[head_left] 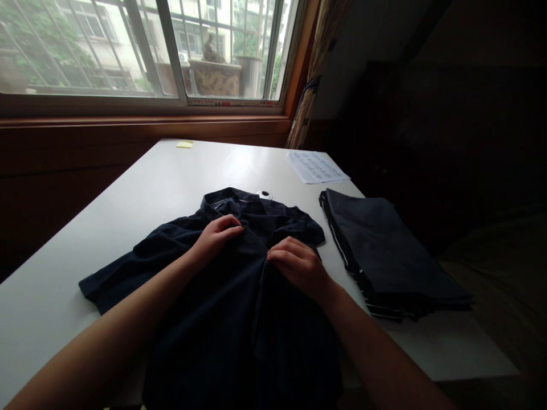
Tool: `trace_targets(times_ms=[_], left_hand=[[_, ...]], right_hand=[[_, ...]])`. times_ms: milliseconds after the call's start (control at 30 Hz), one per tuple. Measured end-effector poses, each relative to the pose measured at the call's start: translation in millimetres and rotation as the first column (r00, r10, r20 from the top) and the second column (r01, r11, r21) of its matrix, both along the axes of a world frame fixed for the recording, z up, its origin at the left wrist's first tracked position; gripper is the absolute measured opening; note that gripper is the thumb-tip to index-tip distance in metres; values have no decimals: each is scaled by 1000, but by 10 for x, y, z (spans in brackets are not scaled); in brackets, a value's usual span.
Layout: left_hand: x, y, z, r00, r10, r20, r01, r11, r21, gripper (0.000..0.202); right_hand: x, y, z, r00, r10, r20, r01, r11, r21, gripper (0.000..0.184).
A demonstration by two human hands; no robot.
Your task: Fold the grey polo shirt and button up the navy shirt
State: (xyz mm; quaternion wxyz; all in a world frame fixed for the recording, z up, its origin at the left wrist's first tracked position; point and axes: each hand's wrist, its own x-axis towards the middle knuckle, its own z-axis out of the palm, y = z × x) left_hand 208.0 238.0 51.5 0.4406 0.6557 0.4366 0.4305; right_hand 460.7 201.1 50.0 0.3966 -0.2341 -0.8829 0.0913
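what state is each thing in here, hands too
Shirt: spread out, creased
Left hand: pinching shirt
Right hand: pinching shirt
Cloth stack: layered, lying flat
Papers: lying flat
Yellow note: lying flat
Curtain: gathered, tied

A head-worn camera looks forward and down from the near side of a white table [106,230], close above the wearer's left hand [220,232] and right hand [299,266] at mid-frame, facing a window [175,62] beyond the table's far edge.
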Motion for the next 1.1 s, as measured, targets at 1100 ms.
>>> trace_targets(times_ms=[1100], left_hand=[[185,-278,198,879,-388,-279,454,859,237,22]], right_hand=[[46,-81,8,996,-85,18,79,973,218,23]])
